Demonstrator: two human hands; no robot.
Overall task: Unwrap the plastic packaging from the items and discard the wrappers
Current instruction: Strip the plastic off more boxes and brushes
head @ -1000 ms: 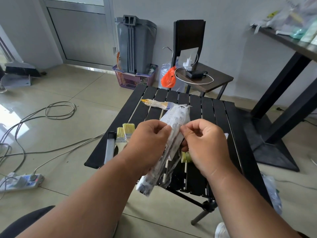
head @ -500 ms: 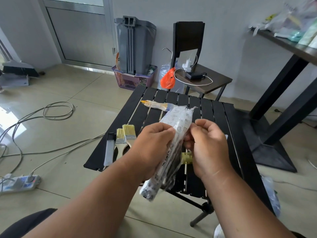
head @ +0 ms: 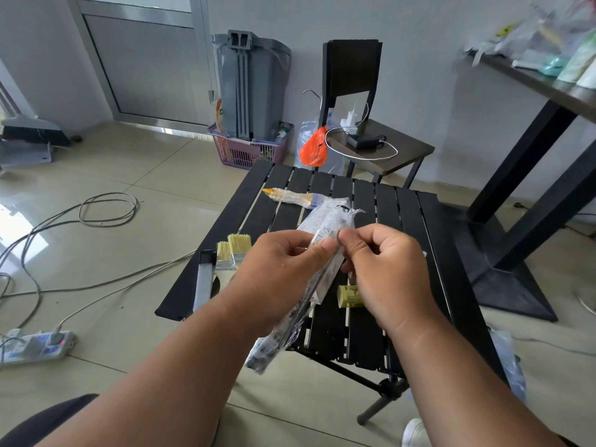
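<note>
Your left hand (head: pixel 277 279) grips the wrapped item (head: pixel 322 253) at mid-length, held over the slatted table (head: pixel 416 240) and slanting from 7 toward 1 o'clock. Your right hand (head: pixel 383 269) pinches the film just at 3 o'clock of your left thumb. Pull the two pinches apart sideways (not along the length), keeping the left grip firm so the plastic splits rather than stretches.
</note>
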